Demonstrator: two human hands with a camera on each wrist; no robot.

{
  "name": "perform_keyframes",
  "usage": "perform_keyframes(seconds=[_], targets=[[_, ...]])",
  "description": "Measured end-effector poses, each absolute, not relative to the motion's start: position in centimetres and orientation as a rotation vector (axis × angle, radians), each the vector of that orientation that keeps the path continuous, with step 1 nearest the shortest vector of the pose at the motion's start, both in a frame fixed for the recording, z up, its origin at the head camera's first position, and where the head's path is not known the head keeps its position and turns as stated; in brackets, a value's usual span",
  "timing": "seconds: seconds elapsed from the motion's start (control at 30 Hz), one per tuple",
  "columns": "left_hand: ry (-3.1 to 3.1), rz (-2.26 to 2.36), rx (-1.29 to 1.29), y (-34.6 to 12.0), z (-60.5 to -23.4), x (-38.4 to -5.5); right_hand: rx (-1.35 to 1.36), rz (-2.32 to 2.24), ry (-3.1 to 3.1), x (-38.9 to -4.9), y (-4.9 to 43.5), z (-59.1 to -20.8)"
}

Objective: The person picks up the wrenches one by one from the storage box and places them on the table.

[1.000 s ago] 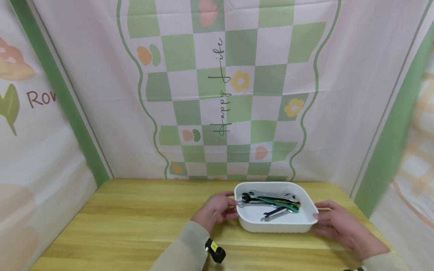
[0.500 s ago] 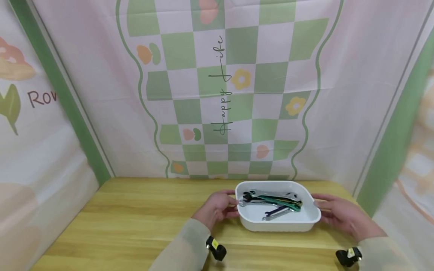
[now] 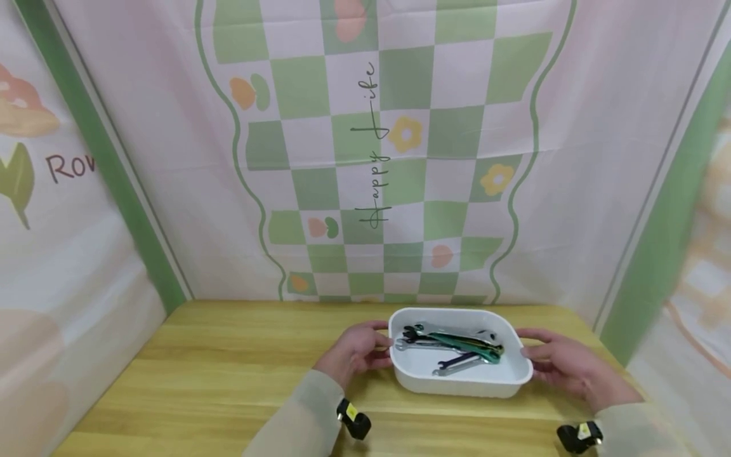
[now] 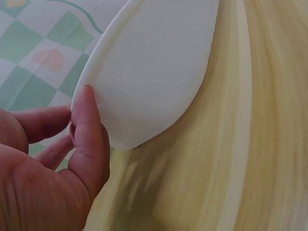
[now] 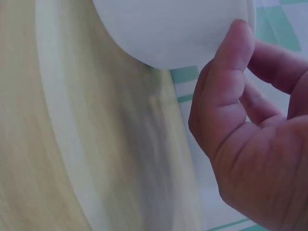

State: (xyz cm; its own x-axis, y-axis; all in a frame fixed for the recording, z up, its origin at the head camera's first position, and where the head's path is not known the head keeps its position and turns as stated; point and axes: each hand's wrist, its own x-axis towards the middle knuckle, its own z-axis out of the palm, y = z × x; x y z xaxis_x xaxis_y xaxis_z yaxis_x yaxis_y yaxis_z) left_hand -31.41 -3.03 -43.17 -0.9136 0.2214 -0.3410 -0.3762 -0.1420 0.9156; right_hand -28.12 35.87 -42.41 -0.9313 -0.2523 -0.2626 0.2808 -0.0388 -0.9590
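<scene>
A white rectangular plastic tub (image 3: 457, 386) with rounded corners sits at the right part of the table in the head view. Inside lie several wrenches: a green one (image 3: 465, 344), a small dark one (image 3: 455, 361) and silver ones (image 3: 425, 346). My left hand (image 3: 356, 349) pinches the tub's left end at the rim. At the opposite end, my right hand (image 3: 562, 363) holds the rim between thumb and fingers. Both wrist views show the tub's outer wall (image 4: 154, 62) above the wood, with shadow below. I cannot tell whether its base touches the table.
The wooden table (image 3: 228, 381) extends to the left of the tub. Behind it hangs a green-and-white checked curtain (image 3: 365, 190), and more fabric (image 3: 74, 285) encloses the sides. A small black camera sits on each wrist.
The tub shifts slightly right, then back left and a little nearer, turning slightly so its right end comes forward. Both hands move with it and keep their hold. The wrenches stay inside.
</scene>
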Motion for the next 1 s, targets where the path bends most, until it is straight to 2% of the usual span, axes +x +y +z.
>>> perform_keyframes(seconds=[1.0], targets=[[1.77,2.089,-0.116,-7.9,-43.3,-30.5,0.024,-2.062,1.895,-27.4,30.5,-42.6]])
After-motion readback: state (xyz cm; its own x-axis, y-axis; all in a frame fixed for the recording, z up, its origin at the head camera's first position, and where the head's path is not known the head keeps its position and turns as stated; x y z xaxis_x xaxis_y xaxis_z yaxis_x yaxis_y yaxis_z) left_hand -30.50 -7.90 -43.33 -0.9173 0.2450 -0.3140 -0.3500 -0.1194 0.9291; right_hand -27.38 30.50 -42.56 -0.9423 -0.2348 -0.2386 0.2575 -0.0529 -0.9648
